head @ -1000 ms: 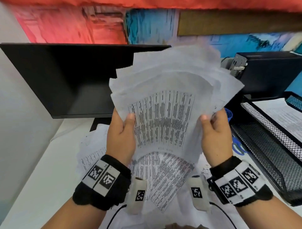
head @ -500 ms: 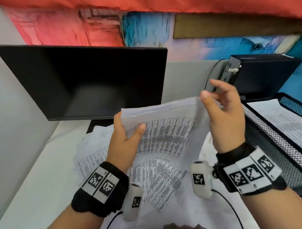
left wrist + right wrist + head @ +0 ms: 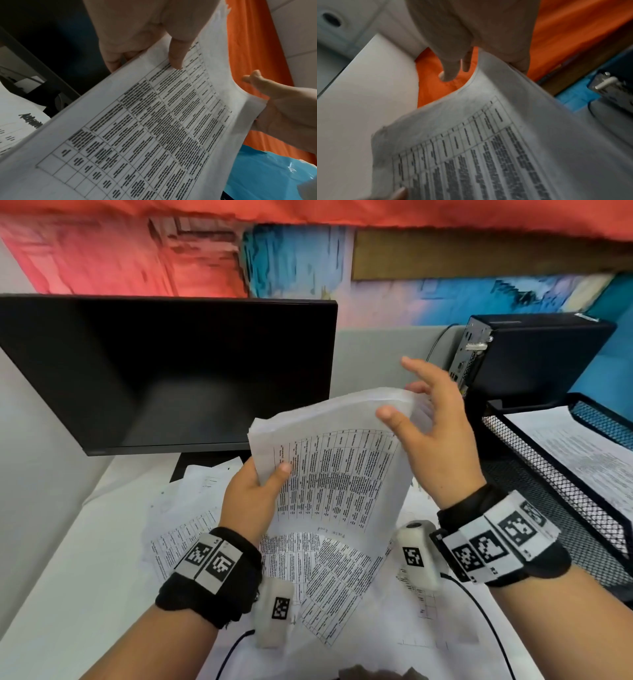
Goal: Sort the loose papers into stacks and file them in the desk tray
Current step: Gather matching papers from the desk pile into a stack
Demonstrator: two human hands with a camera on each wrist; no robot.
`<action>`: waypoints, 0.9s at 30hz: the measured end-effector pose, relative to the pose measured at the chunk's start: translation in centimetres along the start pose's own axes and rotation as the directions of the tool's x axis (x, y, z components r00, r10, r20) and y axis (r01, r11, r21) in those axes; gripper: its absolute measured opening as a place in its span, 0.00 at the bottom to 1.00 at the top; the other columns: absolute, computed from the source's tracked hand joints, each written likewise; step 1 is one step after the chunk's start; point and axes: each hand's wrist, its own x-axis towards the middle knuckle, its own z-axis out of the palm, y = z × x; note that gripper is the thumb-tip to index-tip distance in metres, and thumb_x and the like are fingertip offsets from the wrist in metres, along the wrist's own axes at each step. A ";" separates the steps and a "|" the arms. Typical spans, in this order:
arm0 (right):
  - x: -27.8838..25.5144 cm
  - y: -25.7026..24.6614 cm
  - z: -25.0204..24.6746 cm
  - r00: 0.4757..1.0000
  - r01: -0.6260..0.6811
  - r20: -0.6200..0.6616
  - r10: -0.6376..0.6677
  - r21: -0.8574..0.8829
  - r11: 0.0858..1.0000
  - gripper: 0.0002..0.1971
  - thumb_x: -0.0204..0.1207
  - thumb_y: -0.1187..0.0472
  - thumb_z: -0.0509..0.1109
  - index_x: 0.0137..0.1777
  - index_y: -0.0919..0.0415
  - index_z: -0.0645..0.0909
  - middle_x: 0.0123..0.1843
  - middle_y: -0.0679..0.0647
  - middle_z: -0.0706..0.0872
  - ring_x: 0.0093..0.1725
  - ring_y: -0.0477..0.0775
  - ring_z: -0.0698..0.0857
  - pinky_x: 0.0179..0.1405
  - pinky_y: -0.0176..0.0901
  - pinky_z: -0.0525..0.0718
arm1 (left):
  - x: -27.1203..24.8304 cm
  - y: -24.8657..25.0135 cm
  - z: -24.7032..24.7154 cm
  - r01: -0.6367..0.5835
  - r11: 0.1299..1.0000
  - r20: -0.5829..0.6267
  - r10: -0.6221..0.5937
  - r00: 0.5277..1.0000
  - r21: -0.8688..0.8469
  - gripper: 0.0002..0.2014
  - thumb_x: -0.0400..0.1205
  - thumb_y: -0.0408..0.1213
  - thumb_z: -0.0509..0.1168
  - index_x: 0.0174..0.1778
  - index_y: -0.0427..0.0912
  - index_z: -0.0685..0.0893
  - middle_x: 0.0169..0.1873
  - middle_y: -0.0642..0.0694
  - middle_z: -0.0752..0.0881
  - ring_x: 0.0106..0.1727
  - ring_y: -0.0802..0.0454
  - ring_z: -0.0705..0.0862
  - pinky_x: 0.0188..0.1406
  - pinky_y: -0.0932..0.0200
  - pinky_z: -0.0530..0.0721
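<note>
White printed sheets, a whole stack of papers (image 3: pixel 342 474), are held up off the desk (image 3: pixel 68 594) and tilted back toward the monitor (image 3: pixel 164 371). The left hand (image 3: pixel 250 501) grips the stack's left edge, thumb pressed on the printed table on top, fingers behind. Over on the far side, the right hand (image 3: pixel 435 440) meets the stack's upper right corner with its palm and thumb, fingers spread and straight, not curled round it; the left wrist view shows that corner bent against the palm. More loose papers (image 3: pixel 342 577) lie fanned across the desk beneath, overlapping each other. At the right stands the black mesh desk tray (image 3: pixel 548 474), with a printed sheet (image 3: pixel 582 446) lying in its upper tier. A black computer case (image 3: pixel 534 354) sits just behind the tray.
</note>
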 end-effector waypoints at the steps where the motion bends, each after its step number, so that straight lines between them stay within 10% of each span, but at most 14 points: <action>1: 0.0 0.3 0.0 0.999 0.022 0.037 -0.019 -0.063 0.998 0.23 0.74 0.51 0.73 0.65 0.33 0.70 0.59 0.47 0.73 0.57 0.27 0.71 0.60 0.17 0.66 | 0.0 0.1 0.1 -0.009 1.000 -0.005 0.009 1.000 0.008 0.10 0.83 0.42 0.64 0.59 0.49 0.84 0.50 0.56 0.88 0.54 0.60 0.85 0.55 0.58 0.81; 5: 0.0 1.5 -0.2 1.000 0.002 0.008 -0.001 -0.176 0.984 0.21 0.76 0.61 0.71 0.68 0.47 0.76 0.60 0.49 0.72 0.54 0.32 0.70 0.61 0.22 0.69 | 0.5 0.2 0.2 -0.008 1.000 -0.034 0.008 0.999 0.003 0.08 0.82 0.40 0.65 0.56 0.49 0.84 0.48 0.56 0.89 0.52 0.59 0.86 0.56 0.55 0.83; 9: -0.7 2.7 -0.2 0.988 -0.133 -0.061 0.145 0.168 0.977 0.33 0.74 0.64 0.73 0.73 0.40 0.63 0.59 0.47 0.79 0.52 0.37 0.81 0.56 0.26 0.78 | 0.6 0.0 0.0 0.006 0.999 -0.076 -0.010 0.997 -0.052 0.12 0.82 0.41 0.65 0.61 0.53 0.83 0.53 0.55 0.89 0.57 0.55 0.86 0.62 0.44 0.82; 14: -4.3 6.4 2.1 0.905 -0.424 0.130 0.404 0.221 0.878 0.16 0.78 0.62 0.69 0.64 0.50 0.75 0.58 0.46 0.86 0.58 0.46 0.84 0.68 0.57 0.79 | 0.0 0.1 0.0 -0.012 0.995 -0.085 0.003 0.996 -0.101 0.14 0.84 0.42 0.63 0.66 0.54 0.79 0.56 0.56 0.88 0.59 0.56 0.85 0.63 0.42 0.81; 20: -6.0 5.8 3.5 0.937 -0.339 -0.008 0.348 0.206 0.918 0.15 0.84 0.66 0.59 0.69 0.55 0.69 0.60 0.36 0.77 0.53 0.15 0.73 0.55 0.10 0.67 | -1.1 1.5 1.1 -0.141 0.985 -0.086 0.133 0.987 -0.097 0.12 0.85 0.40 0.60 0.59 0.65 0.73 0.56 0.62 0.85 0.58 0.68 0.83 0.56 0.67 0.82; 23: -6.9 6.5 3.7 0.935 -0.351 0.037 0.353 0.244 0.904 0.18 0.83 0.67 0.60 0.71 0.54 0.67 0.61 0.31 0.76 0.55 0.15 0.74 0.54 0.10 0.69 | -1.8 0.7 1.3 -0.139 0.988 -0.071 0.135 0.988 -0.059 0.13 0.86 0.40 0.58 0.59 0.65 0.69 0.54 0.64 0.83 0.54 0.77 0.80 0.44 0.82 0.78; 27: -8.6 8.1 4.5 0.880 -0.475 0.096 0.466 0.128 0.870 0.19 0.83 0.65 0.60 0.73 0.52 0.69 0.60 0.38 0.81 0.59 0.32 0.79 0.51 0.18 0.73 | -1.9 -2.0 1.6 -0.025 1.000 -0.026 0.025 0.999 0.009 0.15 0.85 0.41 0.60 0.65 0.59 0.67 0.53 0.64 0.81 0.51 0.73 0.79 0.43 0.75 0.76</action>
